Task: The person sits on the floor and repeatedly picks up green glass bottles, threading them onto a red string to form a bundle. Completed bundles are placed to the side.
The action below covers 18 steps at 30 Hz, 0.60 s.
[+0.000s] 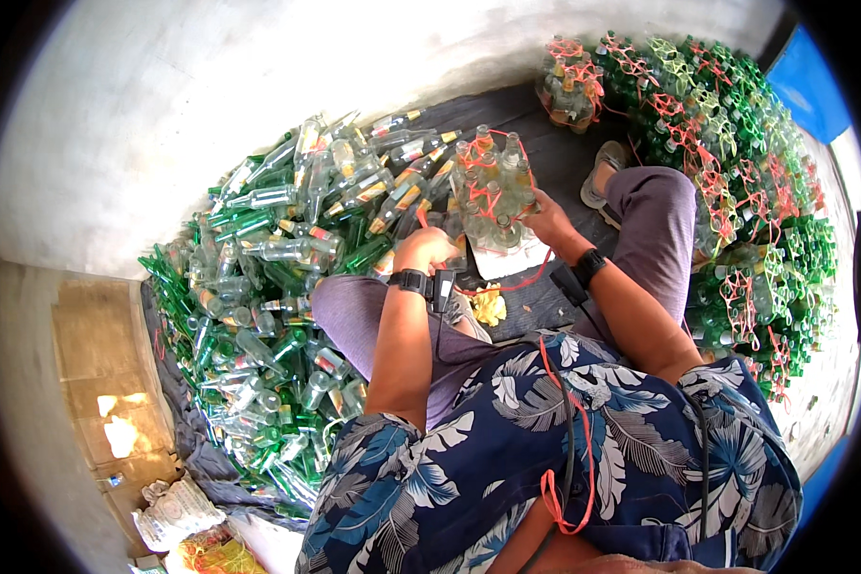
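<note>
- A red string hangs down the person's leaf-print shirt at the lower edge of the view.
- The left hand, with a black watch on its wrist, is curled shut at the near left side of the bottle bundle; what its fingers pinch is hidden, so I cannot tell.
- The right hand, wearing a black wristband, presses against the bundle's right side, fingers wrapped around the outer bottles.
- The bundle is a tight cluster of clear glass bottles standing upright, laced with red string, on a dark mat between the person's knees.
- A yellow crumpled scrap lies on the mat just below the hands.
- To the left, a loose heap of green and clear bottles lies on its side, spreading along the mat.
- To the right and farther off, a stack of tied bundles, mostly green bottles with red lacing, fills the corner.
- A sandalled foot rests beside that stack.
</note>
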{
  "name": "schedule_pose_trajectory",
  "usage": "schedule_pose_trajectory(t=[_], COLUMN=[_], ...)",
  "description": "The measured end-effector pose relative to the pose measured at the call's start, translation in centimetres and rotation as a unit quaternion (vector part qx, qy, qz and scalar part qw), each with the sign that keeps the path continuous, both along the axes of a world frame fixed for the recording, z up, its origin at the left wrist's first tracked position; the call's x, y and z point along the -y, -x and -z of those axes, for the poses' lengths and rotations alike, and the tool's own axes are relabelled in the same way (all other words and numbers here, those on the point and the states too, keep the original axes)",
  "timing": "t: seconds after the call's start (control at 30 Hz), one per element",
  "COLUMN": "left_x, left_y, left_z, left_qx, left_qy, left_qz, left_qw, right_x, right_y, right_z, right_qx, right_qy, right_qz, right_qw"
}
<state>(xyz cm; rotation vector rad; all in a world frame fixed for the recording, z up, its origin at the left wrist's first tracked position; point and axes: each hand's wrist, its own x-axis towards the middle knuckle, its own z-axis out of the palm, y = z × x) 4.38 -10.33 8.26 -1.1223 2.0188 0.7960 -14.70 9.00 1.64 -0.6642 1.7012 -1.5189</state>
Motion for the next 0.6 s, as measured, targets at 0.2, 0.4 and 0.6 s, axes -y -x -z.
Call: schedule_pose_trajectory(t=[0.2, 0.4, 0.6], left_x=[0.3, -7.0, -12.8], left_y=[0.9, 1.9, 4.1], left_z=[-0.4, 5.4, 3.5], left_qx=[-0.033, 0.015, 0.096], left_qy=[-0.036, -0.115, -0.079], left_qz=[-0.040, 0.272, 0.335], left_qw=[0.998, 0.955, 0.934], right_x=[0.0, 0.0, -0.1], right_y=[0.4, 0.3, 0.5], right_z=[1.0, 0.8, 1.3], right_qx=[-0.020, -0.054, -0.067], right_qy=[0.001, -0.018, -0.015], right_qz=[0.005, -0.015, 0.008], right_qw=[1.000, 0.998, 0.998])
